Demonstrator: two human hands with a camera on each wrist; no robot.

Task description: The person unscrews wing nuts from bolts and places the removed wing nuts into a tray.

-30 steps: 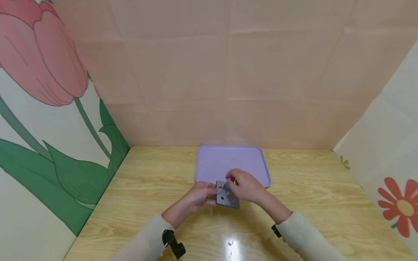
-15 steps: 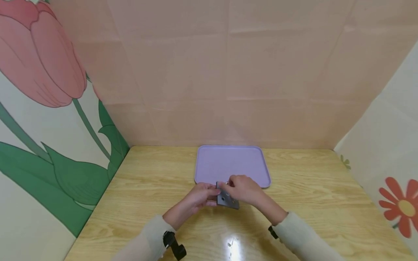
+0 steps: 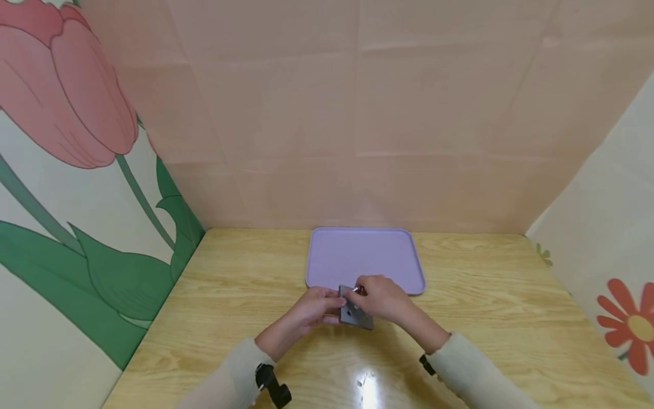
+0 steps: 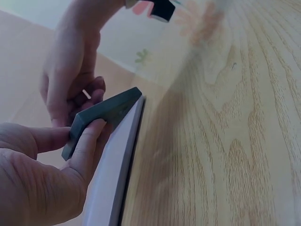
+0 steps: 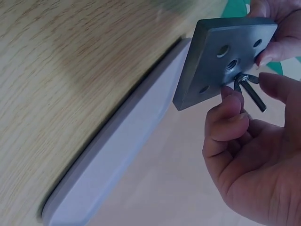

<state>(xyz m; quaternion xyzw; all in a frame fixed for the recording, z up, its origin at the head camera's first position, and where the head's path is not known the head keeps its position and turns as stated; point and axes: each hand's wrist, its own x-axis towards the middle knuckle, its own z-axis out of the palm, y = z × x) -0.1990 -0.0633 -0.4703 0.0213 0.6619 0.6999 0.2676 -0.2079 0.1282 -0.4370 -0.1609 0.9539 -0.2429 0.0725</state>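
1. Near the tray (image 3: 360,255), pinches the grey plate (image 5: 214,68) by one edge with the left hand (image 3: 314,304), likely leaving its face free.
2. Also there, pinches the wing bolt (image 5: 253,95) by its wings with the right hand (image 3: 384,296), probably for turning leverage.

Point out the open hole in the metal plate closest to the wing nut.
The middle hole, beside the wing nut in the right wrist view; the other open holes lie farther out, toward edges of the metal plate.
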